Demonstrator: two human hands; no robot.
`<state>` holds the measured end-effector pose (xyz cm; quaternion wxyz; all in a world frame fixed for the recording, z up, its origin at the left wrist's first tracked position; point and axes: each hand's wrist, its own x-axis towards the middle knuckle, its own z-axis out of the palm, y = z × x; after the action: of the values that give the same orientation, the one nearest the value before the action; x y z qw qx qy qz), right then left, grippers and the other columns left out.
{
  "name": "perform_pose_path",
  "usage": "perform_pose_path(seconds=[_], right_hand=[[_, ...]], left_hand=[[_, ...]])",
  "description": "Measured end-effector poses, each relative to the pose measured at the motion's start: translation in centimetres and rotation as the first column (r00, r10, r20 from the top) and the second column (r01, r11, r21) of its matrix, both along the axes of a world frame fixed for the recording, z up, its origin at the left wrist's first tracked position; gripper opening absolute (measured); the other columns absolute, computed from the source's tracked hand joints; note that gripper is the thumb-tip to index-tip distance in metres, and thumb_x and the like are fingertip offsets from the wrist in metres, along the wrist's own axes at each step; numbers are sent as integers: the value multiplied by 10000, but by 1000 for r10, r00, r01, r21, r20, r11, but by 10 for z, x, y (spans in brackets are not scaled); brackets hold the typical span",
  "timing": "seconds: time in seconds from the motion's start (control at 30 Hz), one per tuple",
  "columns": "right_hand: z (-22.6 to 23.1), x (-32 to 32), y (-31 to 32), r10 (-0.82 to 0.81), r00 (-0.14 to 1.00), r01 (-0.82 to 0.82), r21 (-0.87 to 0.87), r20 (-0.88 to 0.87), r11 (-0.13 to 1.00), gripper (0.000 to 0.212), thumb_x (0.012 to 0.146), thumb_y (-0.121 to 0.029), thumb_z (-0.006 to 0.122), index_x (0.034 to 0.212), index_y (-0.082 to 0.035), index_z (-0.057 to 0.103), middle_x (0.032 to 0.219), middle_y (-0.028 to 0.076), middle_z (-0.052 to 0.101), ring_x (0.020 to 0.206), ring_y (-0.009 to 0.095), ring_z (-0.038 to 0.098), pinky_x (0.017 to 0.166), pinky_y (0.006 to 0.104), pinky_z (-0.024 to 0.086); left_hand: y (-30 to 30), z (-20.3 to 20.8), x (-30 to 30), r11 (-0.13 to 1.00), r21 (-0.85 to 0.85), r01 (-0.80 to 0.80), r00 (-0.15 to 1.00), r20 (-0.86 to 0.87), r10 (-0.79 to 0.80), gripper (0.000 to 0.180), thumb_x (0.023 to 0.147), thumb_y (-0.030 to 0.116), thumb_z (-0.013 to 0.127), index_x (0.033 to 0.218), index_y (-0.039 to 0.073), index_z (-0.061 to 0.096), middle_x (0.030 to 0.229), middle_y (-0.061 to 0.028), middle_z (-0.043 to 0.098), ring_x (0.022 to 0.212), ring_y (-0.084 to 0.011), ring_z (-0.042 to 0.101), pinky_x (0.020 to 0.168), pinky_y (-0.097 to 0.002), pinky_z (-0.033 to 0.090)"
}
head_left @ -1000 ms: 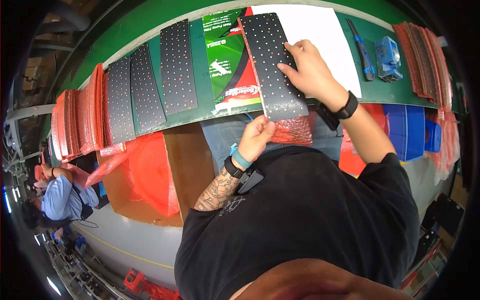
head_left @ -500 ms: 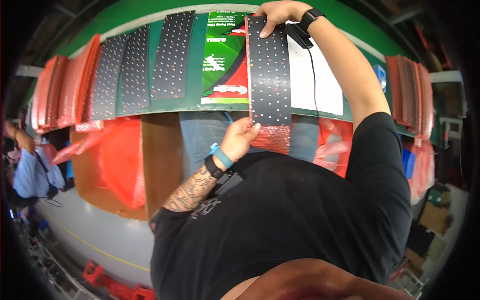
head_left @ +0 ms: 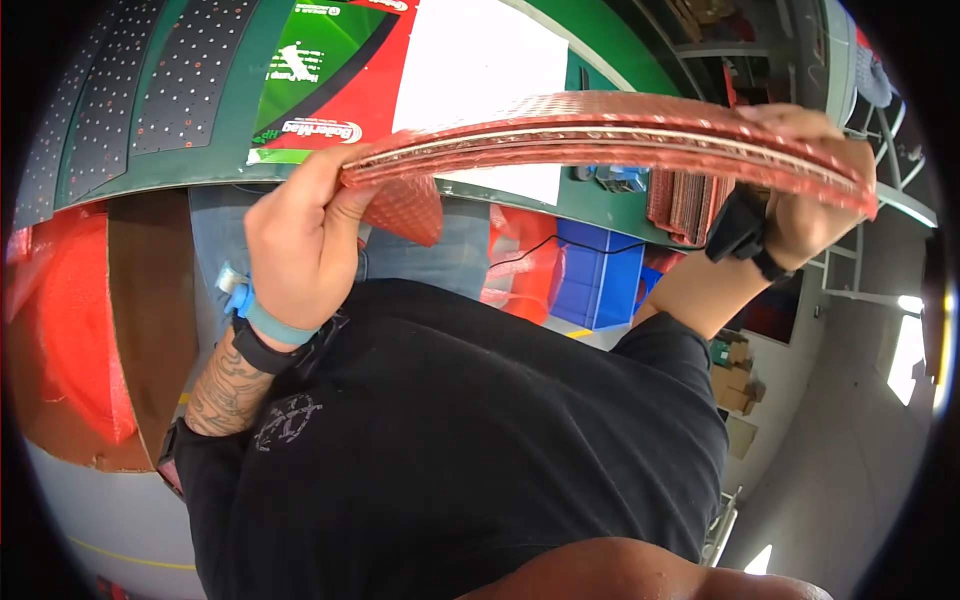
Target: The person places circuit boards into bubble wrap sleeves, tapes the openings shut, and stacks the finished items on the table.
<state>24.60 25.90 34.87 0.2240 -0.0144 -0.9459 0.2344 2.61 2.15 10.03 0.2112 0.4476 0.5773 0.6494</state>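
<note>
Both my hands hold a long, thin bundle of panels in red bubble wrap [head_left: 600,150], raised above the table and seen edge-on, bowed upward in the middle. My left hand [head_left: 305,235] pinches its left end between thumb and fingers. At the right end my right hand [head_left: 815,185] is wrapped round it, with some fingers hidden behind. A loose flap of red bubble wrap [head_left: 408,212] hangs beside my left hand. Behind the bundle lie a white sheet [head_left: 480,60] and a green and red printed sheet [head_left: 330,80]. A black device [head_left: 735,228] is at my right wrist.
Dark dotted panels [head_left: 190,75] lie at the table's left. A stack of red-wrapped panels [head_left: 685,205] is right of centre, above a blue bin [head_left: 595,275]. A cardboard box [head_left: 150,320] with red bubble wrap [head_left: 70,330] stands lower left. A black cable [head_left: 530,250] crosses below the table edge.
The dotted panel on red wrap, earlier flat over the printed sheet, is lifted and tipped edge-on between my hands. My right hand has swung right and down; my view has turned right.
</note>
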Motion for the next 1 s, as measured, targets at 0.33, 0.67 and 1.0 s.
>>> perform_pose_path(seconds=[0.33,0.67,1.0], right_hand=[[-6,41,-21,-31,995,31,-8,-94,999,226,906,-79,700,986,22,514,966,287,684,853,454,714,762,581,607],[-21,52,-13,-94,985,96,9,-145,995,247,857,-37,727,1021,38,558,976,278,697,846,450,721,755,566,613],[-22,76,-31,-157,961,192,140,-226,971,256,942,-84,668,971,55,455,940,318,673,838,465,716,736,584,624]], left_hand=[[10,1,0,996,84,7,1000,22,-9,171,987,46,635,1143,-20,657,791,-70,693,602,-87,613,546,-240,483],[17,-2,-1,990,141,-6,1000,20,3,124,960,11,638,1077,-20,665,759,-111,681,601,-170,642,579,-287,508],[18,18,-2,991,130,-19,995,-96,31,159,921,-1,654,1079,-7,665,794,-147,679,650,-301,677,596,-323,520]])
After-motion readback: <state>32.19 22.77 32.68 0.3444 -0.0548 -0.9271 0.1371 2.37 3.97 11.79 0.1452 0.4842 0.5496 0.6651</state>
